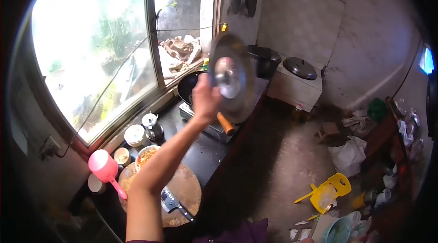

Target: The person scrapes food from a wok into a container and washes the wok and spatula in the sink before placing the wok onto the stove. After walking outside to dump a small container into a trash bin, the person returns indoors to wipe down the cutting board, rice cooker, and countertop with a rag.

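On the left, a pink plastic dipper (102, 165) with its handle over the edge of a round wooden chopping board (189, 181); a white round tub (135, 135) behind the board; a bowl of chopped food (147, 155) at the board's far side; a black-handled metal knife (172, 202) flat on the board; a dark jar with a silver top (153, 129) beside the tub; farther along, a round black wok (187, 88) on the stove (214, 130); next to the wok, the left hand (207, 99), fingers closed on a big round metal lid (232, 78); lid tipped up on its side in the air, above a brown wooden handle (226, 124), blurry; at the bottom edge, maybe a bit of the right hand (306, 240), too little showing to tell how its fingers are; lastly, a yellow plastic chair (337, 183) on the floor.
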Demonstrator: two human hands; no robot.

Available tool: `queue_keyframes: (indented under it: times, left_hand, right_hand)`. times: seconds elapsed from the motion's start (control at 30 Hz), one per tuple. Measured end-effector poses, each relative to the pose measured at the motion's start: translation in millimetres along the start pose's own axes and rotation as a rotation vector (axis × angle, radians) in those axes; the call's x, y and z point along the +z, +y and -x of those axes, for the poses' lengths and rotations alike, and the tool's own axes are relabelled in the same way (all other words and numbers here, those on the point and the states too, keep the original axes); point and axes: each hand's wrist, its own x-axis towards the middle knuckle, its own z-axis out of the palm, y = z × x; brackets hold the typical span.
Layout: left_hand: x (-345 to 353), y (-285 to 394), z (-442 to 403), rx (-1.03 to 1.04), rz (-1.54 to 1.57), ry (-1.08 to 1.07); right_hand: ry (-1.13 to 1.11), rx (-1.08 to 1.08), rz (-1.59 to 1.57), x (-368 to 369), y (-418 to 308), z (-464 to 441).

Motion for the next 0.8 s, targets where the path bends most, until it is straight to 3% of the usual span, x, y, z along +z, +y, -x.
queue_keyframes:
  times: [0.03,0.1,0.23,0.27,0.33,0.43,0.47,0.6,0.67,0.7,0.73,0.8]
  left_hand:
    - [26.4,14.4,5.6,-0.032,0.034,-0.115]
    - [91.7,17.5,20.3,0.104,0.004,-0.106]
    - [154.5,31.5,21.5,0.461,-0.090,-0.129]
    - [158.7,27.9,15.4,0.465,-0.170,-0.287]
    - [167.7,8.7,-6.7,0.621,-0.296,-0.324]
    - [159.2,-30.0,-37.6,0.662,-0.638,-0.416]
    - [153.7,-38.0,-46.1,0.563,-0.861,-0.545]
    - [140.0,-140.3,-55.0,0.784,-1.171,-0.425]
    - [131.8,-174.5,-46.5,0.798,-1.224,-0.445]
    - [130.6,-191.0,-38.3,0.872,-1.283,-0.422]
    - [129.1,-199.3,-26.8,0.812,-1.298,-0.502]
    - [130.1,-205.7,-8.3,0.791,-1.231,-0.604]
  right_hand:
    - [0.004,0.084,-0.130,-4.7,-8.3,-3.3]
    - [0.116,0.101,0.022,4.9,-33.9,-21.0]
    - [0.013,-0.079,0.323,64.3,-118.6,-38.6]
    - [-0.019,-0.122,0.385,78.9,-140.0,-42.0]
    - [-0.083,-0.192,0.497,102.8,-178.3,-48.6]
    - [-0.163,-0.212,0.619,124.7,-227.3,-58.3]
    - [-0.184,-0.194,0.646,129.1,-242.7,-61.5]
    - [-0.264,0.021,0.721,133.2,-290.6,-79.1]
    - [-0.336,0.233,0.563,134.3,-308.8,-85.2]
    - [-0.356,0.255,0.310,137.4,-310.4,-82.8]
    - [-0.371,0.271,0.056,142.1,-314.5,-82.6]
    - [-0.337,0.098,0.326,154.1,-322.2,-85.1]
